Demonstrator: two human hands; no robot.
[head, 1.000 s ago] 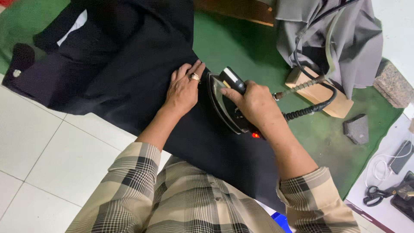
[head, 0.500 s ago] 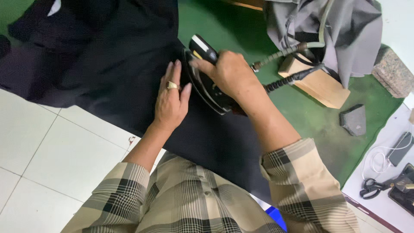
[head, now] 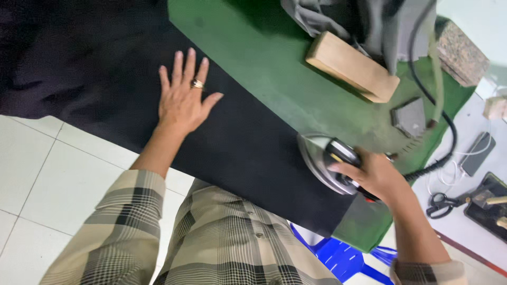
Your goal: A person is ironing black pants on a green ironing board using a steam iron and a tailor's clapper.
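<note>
Your right hand [head: 377, 177] grips the grey metal iron [head: 327, 164] at four o'clock from your left hand [head: 182, 100], fingers spread flat on black cloth [head: 248, 137].

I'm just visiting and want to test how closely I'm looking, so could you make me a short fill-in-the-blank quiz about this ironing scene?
1. The left hand lies flat on the ____ fabric.
2. The right hand grips the handle of the ____.
3. The table cover under the fabric is ____.
4. Beyond the iron, a ____ block lies on the cover.

Missing words: black; iron; green; wooden
</note>
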